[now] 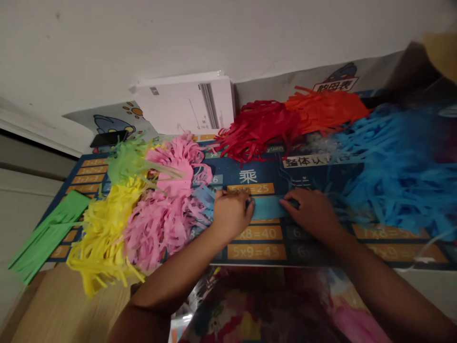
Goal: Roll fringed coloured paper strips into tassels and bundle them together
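Note:
A blue fringed paper strip (pixel 268 208) stretches flat between my hands on the dark blue table mat, its cut fringe fanning out to the left. My left hand (pixel 231 213) is closed over the strip's left part, with fingers curled. At the right end, the thumb and bent fingers of my right hand (pixel 312 208) pinch the strip; the fingertips are partly hidden. Just left of my left hand lie pink fringed papers (pixel 160 224). A large pile of blue fringed paper (pixel 400 176) spreads to the right of my right hand.
Yellow fringed paper (pixel 107 233) and a green paper piece (pixel 50 236) lie at the left. Red (pixel 262 126) and orange fringed papers (pixel 326 112) sit at the back beside a white box (pixel 185 105) against the wall. The printed mat (pixel 255 250) ends near my forearms.

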